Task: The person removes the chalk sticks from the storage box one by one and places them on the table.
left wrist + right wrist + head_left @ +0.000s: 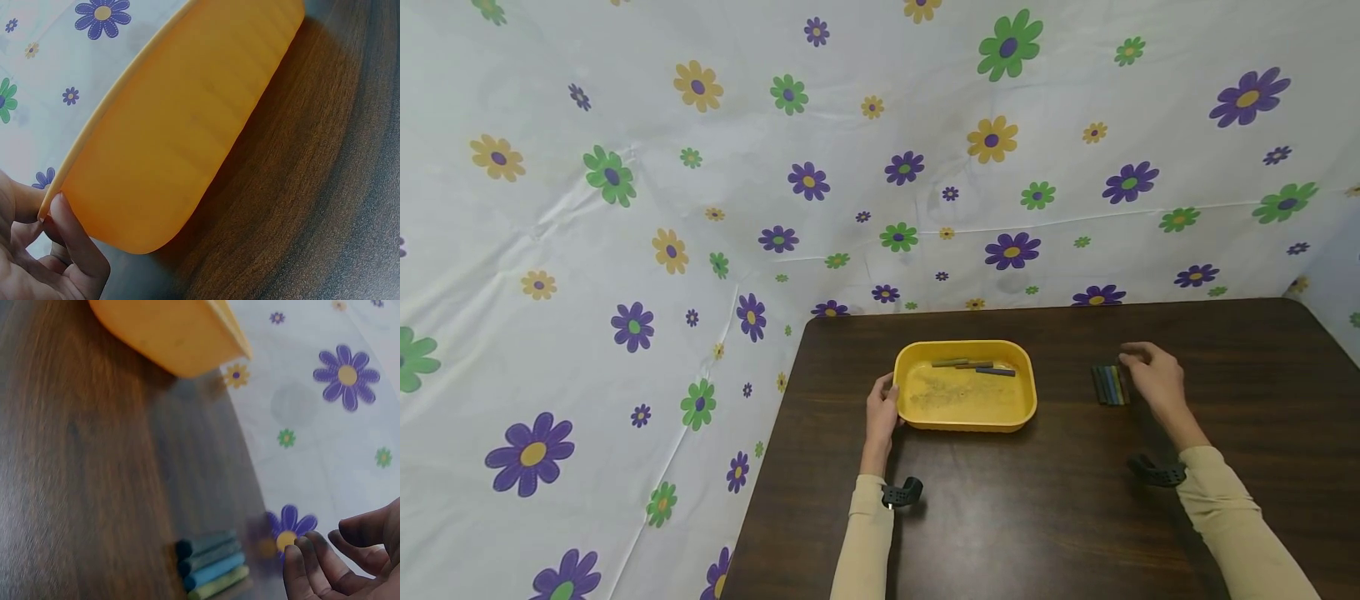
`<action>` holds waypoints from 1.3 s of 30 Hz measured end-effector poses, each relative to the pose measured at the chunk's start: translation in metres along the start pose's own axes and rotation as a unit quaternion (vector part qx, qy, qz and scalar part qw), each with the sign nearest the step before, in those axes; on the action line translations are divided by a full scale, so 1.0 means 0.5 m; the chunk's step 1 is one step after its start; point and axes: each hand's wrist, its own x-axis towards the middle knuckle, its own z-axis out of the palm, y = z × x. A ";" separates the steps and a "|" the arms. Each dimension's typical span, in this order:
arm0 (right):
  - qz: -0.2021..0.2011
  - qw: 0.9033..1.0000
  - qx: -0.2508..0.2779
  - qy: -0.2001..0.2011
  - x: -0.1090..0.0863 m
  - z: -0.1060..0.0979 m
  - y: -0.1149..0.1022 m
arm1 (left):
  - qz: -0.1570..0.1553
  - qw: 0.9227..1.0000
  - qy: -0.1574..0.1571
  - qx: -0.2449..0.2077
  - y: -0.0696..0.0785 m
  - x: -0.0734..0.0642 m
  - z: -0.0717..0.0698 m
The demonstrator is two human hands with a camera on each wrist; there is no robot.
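My left hand [881, 412] holds the left end of a yellow plastic tray [970, 418], pinching its rim between thumb and fingers in the left wrist view. Several dark and olive pastel sticks [996, 372] lie inside the tray, towards its far side, over a smudged floor. To the right of the tray, a row of pastel sticks [1109, 385] in dark green, blue, yellow and brown lies side by side on the table. Just beside this row hovers my right hand [1156, 383], its fingers loosely bent, holding nothing. Dark smudges mark its fingertips [315, 540].
The dark wooden table [1000, 517] meets a flower-printed white sheet [865, 142] along its back and left edges. A black wrist strap [901, 493] is on the left arm, with another band [1157, 472] on the right.
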 end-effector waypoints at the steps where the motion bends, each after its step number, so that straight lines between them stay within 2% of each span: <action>1: -0.003 1.000 0.002 -0.002 -0.001 0.001 -0.006 | 0.000 1.000 0.000 -0.001 0.000 0.000 0.000; 14: -0.055 0.998 0.036 -0.019 -0.018 0.015 -0.074 | 0.001 1.000 0.002 -0.001 -0.001 0.001 -0.002; 21: -0.069 0.991 0.099 -0.049 -0.031 0.028 -0.113 | 0.008 1.000 -0.004 -0.002 -0.005 0.001 -0.003; 25: -0.082 0.992 0.086 -0.051 -0.036 0.038 -0.132 | 0.003 1.000 -0.003 -0.003 -0.003 0.001 -0.002; 31: -0.110 0.992 0.036 -0.046 -0.040 0.056 -0.153 | -0.002 1.000 0.001 0.001 0.000 0.003 -0.001; 39: -0.120 0.990 0.034 -0.065 -0.041 0.087 -0.173 | -0.008 1.000 -0.004 0.005 -0.001 0.004 -0.005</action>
